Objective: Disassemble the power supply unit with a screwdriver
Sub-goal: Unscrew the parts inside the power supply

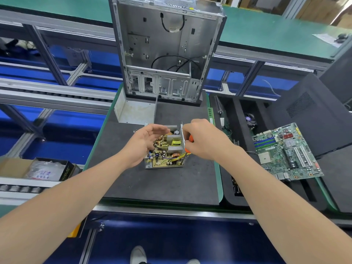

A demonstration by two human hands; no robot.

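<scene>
Single head-worn wide-angle view, pitched forward and down over the bench. Close range, forearms filling lower frame, left hand [142,143] and right hand [203,140] near centre, board parts on the power supply unit [167,149] between them resolvable. Computer case [167,50] beyond the hands, toward top edge.

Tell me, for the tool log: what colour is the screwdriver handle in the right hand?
Orange: the screwdriver handle peeks from the right hand in the head view.
</scene>
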